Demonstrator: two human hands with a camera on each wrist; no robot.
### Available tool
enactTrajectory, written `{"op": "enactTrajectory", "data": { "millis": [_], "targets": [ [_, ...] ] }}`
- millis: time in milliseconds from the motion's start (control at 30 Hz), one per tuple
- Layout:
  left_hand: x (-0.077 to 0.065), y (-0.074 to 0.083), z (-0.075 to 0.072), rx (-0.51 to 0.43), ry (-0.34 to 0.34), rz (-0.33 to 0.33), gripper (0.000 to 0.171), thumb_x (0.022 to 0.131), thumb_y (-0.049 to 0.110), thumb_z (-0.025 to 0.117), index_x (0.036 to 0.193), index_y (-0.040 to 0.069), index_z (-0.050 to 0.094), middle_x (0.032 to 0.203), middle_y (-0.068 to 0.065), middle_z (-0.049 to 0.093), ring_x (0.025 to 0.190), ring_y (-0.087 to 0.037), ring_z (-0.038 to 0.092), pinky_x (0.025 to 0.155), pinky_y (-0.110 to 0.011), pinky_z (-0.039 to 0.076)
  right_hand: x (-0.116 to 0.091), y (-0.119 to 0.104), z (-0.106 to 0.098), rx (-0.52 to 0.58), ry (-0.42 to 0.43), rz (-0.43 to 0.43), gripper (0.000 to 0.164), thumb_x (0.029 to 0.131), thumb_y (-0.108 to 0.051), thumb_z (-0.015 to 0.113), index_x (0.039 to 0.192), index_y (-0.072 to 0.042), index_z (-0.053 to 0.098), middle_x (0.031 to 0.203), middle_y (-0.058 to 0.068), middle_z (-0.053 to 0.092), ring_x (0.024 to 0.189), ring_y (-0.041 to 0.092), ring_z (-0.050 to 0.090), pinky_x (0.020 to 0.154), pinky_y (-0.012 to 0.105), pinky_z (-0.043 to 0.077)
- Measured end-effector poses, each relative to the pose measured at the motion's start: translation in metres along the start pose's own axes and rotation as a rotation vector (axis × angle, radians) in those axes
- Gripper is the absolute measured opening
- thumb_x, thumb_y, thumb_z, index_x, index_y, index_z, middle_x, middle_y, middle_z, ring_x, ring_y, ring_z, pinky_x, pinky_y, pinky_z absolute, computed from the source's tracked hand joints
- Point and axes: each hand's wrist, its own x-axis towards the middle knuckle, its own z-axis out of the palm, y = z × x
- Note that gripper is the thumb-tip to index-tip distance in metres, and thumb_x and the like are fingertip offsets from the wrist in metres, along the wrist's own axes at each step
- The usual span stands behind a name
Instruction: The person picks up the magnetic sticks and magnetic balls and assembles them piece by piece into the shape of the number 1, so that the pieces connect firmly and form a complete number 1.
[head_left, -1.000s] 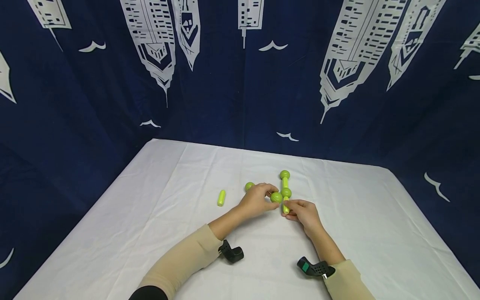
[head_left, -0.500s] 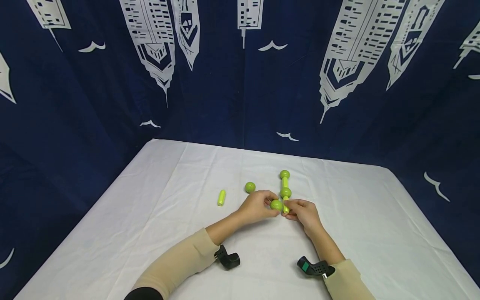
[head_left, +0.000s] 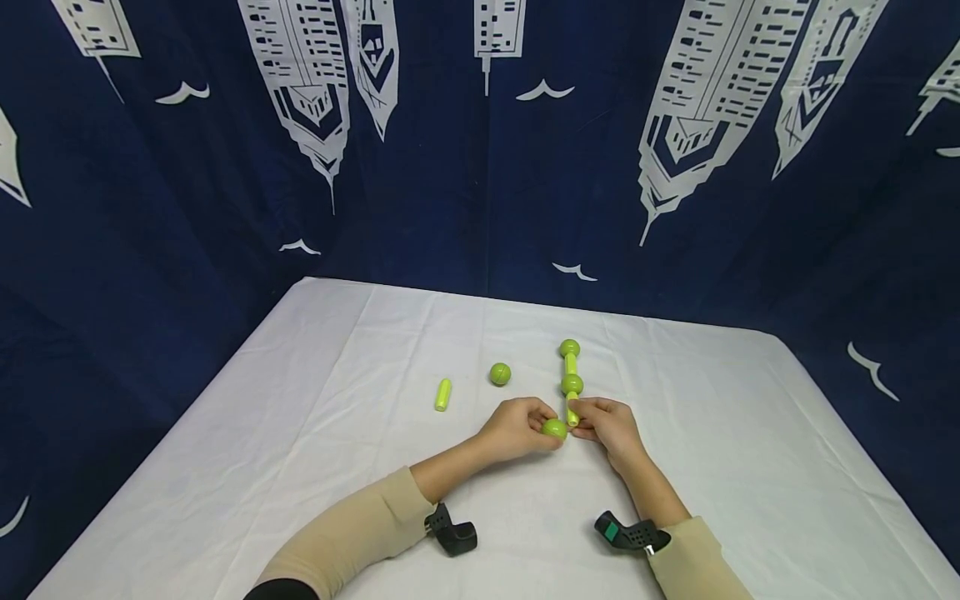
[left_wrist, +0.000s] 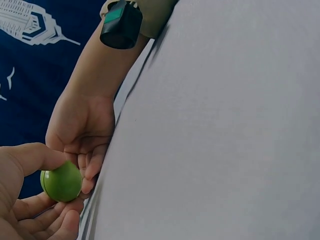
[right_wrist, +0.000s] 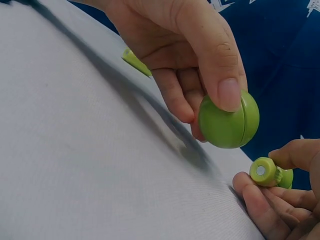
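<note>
My left hand pinches a green ball between thumb and fingers; a seam runs round it in the right wrist view. Close by on the right, my right hand pinches a yellow-green rod, the near end of a chain. In that chain the rod meets a green ball, then another rod and a far ball. A silvery disc shows in the rod's near end. The held ball is apart from this end. In the left wrist view the ball hides the rod.
A loose green ball lies on the white cloth-covered table beyond my left hand. Left of it lies a loose yellow-green rod. A dark blue printed curtain hangs behind the table.
My left hand has drawn the ball toward me, from beside the chain's middle ball to near the rod's close end. The loose ball has come into full view. My right hand stays put.
</note>
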Motion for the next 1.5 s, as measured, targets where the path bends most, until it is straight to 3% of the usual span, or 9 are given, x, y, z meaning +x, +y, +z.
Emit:
{"op": "enactTrajectory", "data": {
  "millis": [400, 867, 1500],
  "targets": [
    [-0.004, -0.002, 0.009, -0.071, 0.029, -0.015, 0.024, 0.075, 0.018, 0.085, 0.091, 0.006, 0.07, 0.079, 0.007, 0.066, 0.071, -0.002, 0.059, 0.066, -0.019, 0.05, 0.002, 0.001, -0.001, -0.001, 0.0, -0.001, 0.038, 0.091, -0.009, 0.064, 0.115, 0.019, 0.057, 0.072, 0.002, 0.062, 0.063, 0.006, 0.061, 0.062, 0.02, 0.055],
    [-0.005, -0.001, 0.021, -0.132, 0.138, -0.069, 0.024, 0.073, 0.019, 0.086, 0.086, 0.004, 0.072, 0.072, 0.005, 0.066, 0.065, -0.002, 0.058, 0.06, -0.019, 0.048, 0.002, 0.0, -0.002, 0.02, -0.001, 0.009, 0.039, 0.09, -0.01, 0.066, 0.116, 0.018, 0.057, 0.07, 0.0, 0.062, 0.062, 0.006, 0.061, 0.061, 0.02, 0.055],
    [0.001, 0.005, 0.029, -0.144, 0.143, -0.133, 0.027, 0.074, 0.023, 0.086, 0.084, 0.003, 0.071, 0.069, 0.004, 0.067, 0.062, -0.004, 0.06, 0.055, -0.019, 0.047, 0.0, -0.001, -0.002, 0.004, 0.014, 0.019, 0.035, 0.089, -0.013, 0.068, 0.111, 0.015, 0.062, 0.069, -0.001, 0.061, 0.061, 0.006, 0.059, 0.057, 0.019, 0.053]
  ]
}}
